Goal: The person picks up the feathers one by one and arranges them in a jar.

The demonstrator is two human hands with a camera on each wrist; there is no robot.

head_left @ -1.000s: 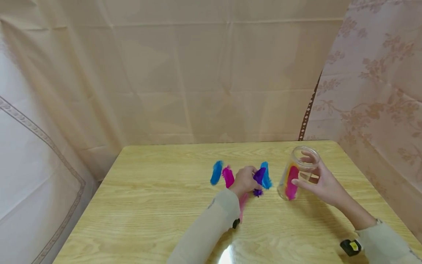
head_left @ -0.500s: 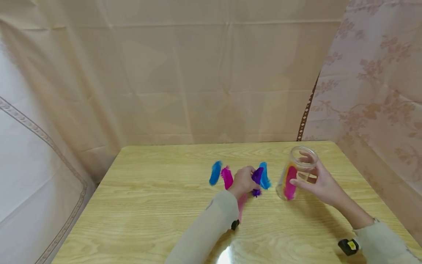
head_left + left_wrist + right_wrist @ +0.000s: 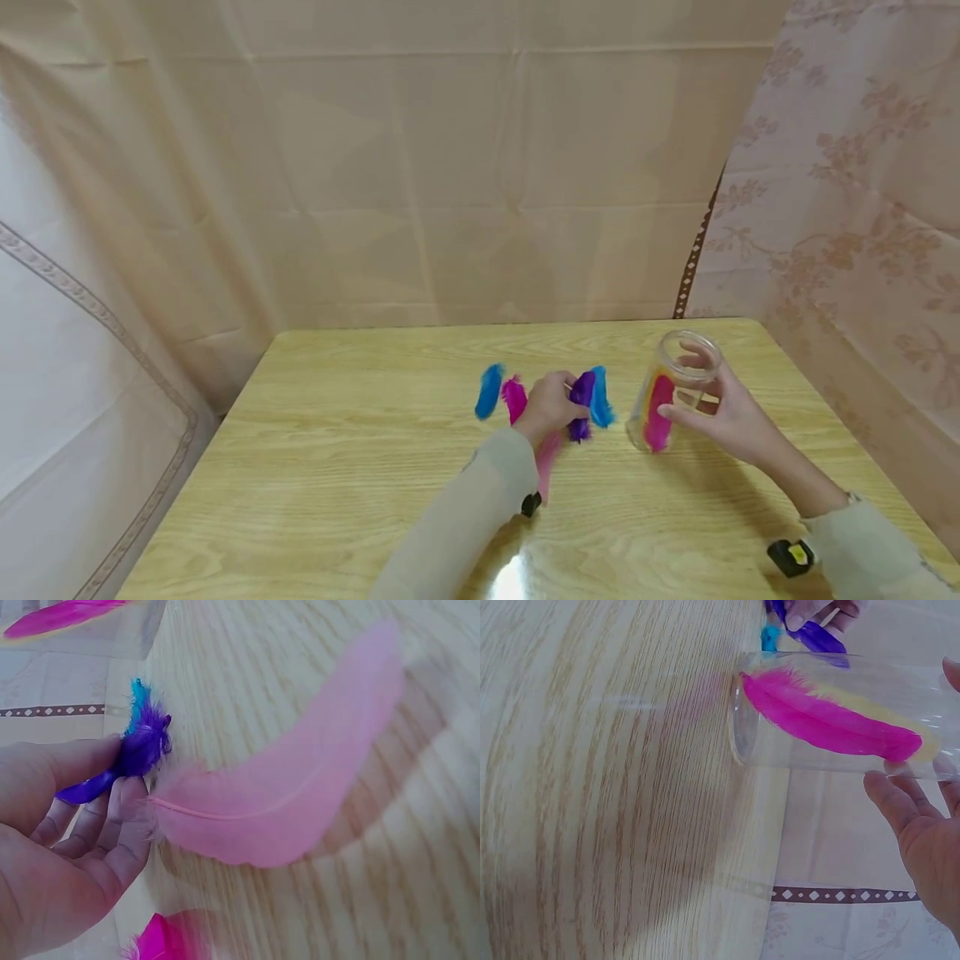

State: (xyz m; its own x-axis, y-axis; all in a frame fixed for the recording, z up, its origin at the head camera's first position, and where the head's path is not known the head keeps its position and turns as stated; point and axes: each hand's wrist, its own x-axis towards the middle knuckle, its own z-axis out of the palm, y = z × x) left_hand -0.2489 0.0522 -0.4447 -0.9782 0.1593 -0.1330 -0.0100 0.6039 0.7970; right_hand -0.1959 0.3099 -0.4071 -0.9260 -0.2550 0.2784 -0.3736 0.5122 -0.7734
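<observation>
Between thumb and fingers my left hand [image 3: 552, 405] pinches a purple feather [image 3: 581, 407], as the left wrist view also shows. My right hand [image 3: 723, 417] grips a clear jar [image 3: 636, 425] with an open mouth. Inside the jar are a magenta feather [image 3: 829, 720] and a yellow feather [image 3: 862, 705]. Just right of the purple feather lies a blue feather [image 3: 602, 398]. A pale pink feather [image 3: 270, 802] lies on the table below my left hand, partly hidden by the wrist in the head view.
To the left of my left hand lie another magenta feather [image 3: 513, 398] and a second blue feather [image 3: 489, 392]. The wooden table [image 3: 337, 467] ends at a beige curtain [image 3: 450, 208] behind. A floral cloth [image 3: 862, 208] hangs at the right.
My left hand has lifted the purple feather slightly, and it now stands more upright. The right hand keeps its grip on the jar in much the same place.
</observation>
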